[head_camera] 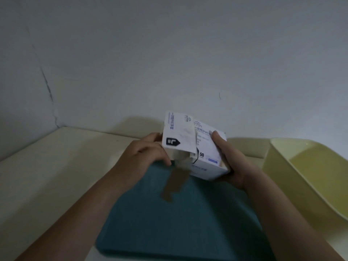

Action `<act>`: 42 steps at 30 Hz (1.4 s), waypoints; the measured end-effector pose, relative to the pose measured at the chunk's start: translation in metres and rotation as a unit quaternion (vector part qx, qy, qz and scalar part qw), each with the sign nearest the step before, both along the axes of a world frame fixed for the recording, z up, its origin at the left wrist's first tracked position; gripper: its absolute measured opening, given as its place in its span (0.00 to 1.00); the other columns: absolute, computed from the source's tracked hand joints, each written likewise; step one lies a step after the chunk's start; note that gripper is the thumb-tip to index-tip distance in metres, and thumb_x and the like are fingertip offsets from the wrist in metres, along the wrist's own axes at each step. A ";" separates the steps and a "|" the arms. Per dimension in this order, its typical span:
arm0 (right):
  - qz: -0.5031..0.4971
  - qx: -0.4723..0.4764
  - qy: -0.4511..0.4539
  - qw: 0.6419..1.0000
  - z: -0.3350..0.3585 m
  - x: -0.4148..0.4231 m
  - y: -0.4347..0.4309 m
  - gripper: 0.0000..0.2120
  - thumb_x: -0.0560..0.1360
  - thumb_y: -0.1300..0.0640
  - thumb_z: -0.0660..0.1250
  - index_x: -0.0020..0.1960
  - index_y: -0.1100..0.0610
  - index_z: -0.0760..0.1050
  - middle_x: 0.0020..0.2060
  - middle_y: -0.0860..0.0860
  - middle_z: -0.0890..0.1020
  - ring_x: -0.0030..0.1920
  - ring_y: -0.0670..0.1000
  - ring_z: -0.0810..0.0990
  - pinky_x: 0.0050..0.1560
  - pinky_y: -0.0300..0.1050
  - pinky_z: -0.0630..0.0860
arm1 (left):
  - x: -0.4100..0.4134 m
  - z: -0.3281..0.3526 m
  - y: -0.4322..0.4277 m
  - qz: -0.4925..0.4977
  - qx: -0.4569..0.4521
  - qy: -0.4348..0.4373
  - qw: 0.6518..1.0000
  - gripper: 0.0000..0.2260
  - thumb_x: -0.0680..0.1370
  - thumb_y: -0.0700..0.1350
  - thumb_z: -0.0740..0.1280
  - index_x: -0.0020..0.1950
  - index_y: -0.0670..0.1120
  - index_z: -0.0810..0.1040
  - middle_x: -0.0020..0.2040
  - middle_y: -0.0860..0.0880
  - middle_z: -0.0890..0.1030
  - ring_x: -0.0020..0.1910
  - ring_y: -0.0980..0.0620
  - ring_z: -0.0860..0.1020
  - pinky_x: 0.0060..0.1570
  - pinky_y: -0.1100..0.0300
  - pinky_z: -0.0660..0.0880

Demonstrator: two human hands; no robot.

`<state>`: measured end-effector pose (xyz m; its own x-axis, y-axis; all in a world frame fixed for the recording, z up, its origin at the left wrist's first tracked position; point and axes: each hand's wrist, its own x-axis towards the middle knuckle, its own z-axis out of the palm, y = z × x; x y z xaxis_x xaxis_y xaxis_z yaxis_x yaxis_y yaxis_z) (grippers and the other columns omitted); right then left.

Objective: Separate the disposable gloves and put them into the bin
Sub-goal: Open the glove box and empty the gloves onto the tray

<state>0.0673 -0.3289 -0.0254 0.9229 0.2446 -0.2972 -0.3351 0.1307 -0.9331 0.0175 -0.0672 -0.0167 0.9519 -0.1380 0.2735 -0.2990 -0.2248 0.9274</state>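
A white cardboard glove box, up off the table and tilted, above the far edge of a teal mat. Clamped from the right by the right hand: thumb laid flat across the top face, the other fingers curled under the bottom and mostly hidden. Printed with "50" on the near face. Opened at the left end, with a white flap standing up, marked by a dark tag-shaped label. Gripped at that open end by the left hand, fingers bent and close together, some tucked behind the flap, one fingertip at the lower lip of the opening. Inside the opening, something pale, too blurred to identify. Hanging from the underside of the box toward the mat, a brownish strip of tape, also blurred. Under the mat, a cream table, butted against a grey-white wall with a thin crack running down on the left. On the table to the right, a pale yellow bin, open at the top, near the right hand but apart from it, just beside the right edge of the mat. Both forearms bare, reaching in from the lower edge of the view, the left one over the table and mat, the right one over the mat.
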 end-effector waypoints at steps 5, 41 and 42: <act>0.066 0.055 0.033 0.996 0.004 -0.005 0.000 0.18 0.81 0.46 0.64 0.61 0.57 0.82 0.52 0.57 0.87 0.44 0.56 0.87 0.44 0.46 0.82 | -0.004 -0.013 -0.006 -0.029 0.048 -0.027 0.998 0.20 0.74 0.48 0.73 0.62 0.68 0.82 0.67 0.66 0.80 0.67 0.62 0.78 0.69 0.54 0.74; 0.108 0.112 -0.088 0.984 -0.009 0.000 -0.017 0.35 0.64 0.43 0.83 0.66 0.56 0.79 0.53 0.58 0.79 0.54 0.61 0.76 0.54 0.58 0.72 | 0.004 -0.025 0.004 0.162 0.257 -0.115 0.946 0.25 0.81 0.69 0.49 0.58 0.57 0.80 0.57 0.58 0.78 0.60 0.55 0.76 0.58 0.54 0.74; 0.112 0.124 -0.090 0.982 -0.009 0.001 -0.020 0.34 0.65 0.43 0.82 0.67 0.55 0.79 0.54 0.58 0.78 0.57 0.62 0.74 0.56 0.60 0.70 | 0.003 -0.025 0.007 0.182 0.330 -0.107 0.920 0.29 0.81 0.70 0.47 0.59 0.56 0.81 0.57 0.57 0.80 0.61 0.52 0.75 0.59 0.53 0.73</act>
